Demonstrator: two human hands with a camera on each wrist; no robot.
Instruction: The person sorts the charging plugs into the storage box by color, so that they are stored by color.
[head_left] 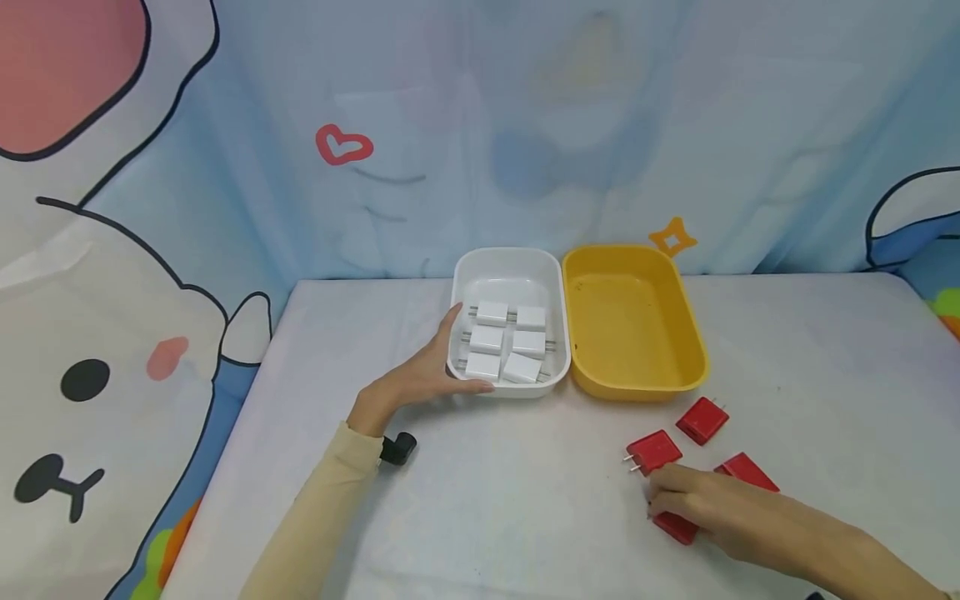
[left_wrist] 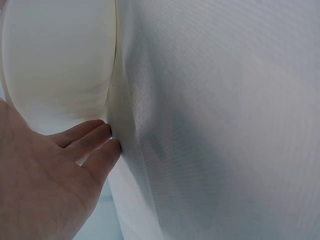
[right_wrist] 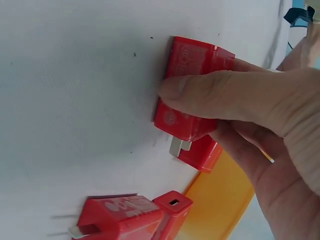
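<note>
Red charger (right_wrist: 192,57) sits pinched in right fingers (head_left: 671,503); left fingers (left_wrist: 92,141) spread against white tray (head_left: 510,275).

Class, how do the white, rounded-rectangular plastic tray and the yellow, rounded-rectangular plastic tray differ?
The white tray holds six white blocky plastic plug adapters; the yellow tray holds none. The left hand touches the white tray, while the yellow tray stands untouched. Both are open-topped and stand side by side.
</note>
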